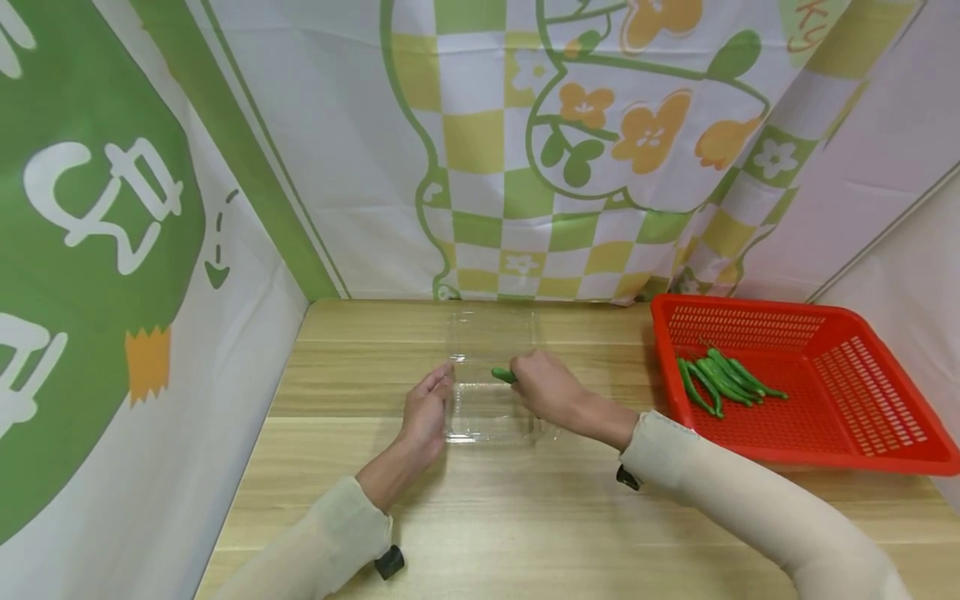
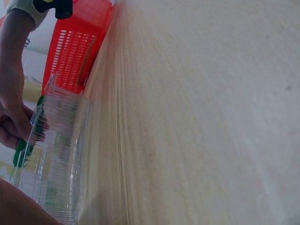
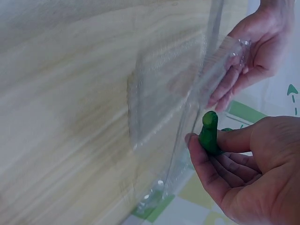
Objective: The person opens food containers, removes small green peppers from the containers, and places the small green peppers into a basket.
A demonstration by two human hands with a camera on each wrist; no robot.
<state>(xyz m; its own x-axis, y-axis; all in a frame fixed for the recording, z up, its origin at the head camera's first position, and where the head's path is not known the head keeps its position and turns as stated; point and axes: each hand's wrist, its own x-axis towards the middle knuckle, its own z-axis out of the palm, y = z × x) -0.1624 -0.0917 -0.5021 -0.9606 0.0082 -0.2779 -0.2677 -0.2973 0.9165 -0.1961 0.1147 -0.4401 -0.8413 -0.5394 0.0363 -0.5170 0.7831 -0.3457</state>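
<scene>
A clear plastic box (image 1: 491,412) with its lid raised at the back stands mid-table. My left hand (image 1: 426,414) holds its left edge; in the right wrist view that hand (image 3: 255,58) shows partly through the clear wall. Over the box, my right hand (image 1: 547,387) pinches a green chili pepper (image 1: 504,375) between thumb and fingers. One end of the pepper (image 3: 209,131) sticks out past the fingertips in the right wrist view. Part of the pepper is hidden by the hand. The left wrist view shows the box (image 2: 56,150) from the side, with the right hand (image 2: 16,122) above it.
To the right, a red plastic basket (image 1: 825,462) holds several green chili peppers (image 1: 723,379). The wooden table (image 1: 525,517) meets a patterned cloth backdrop (image 1: 525,208) at the back and a printed side panel (image 1: 247,333) at the left.
</scene>
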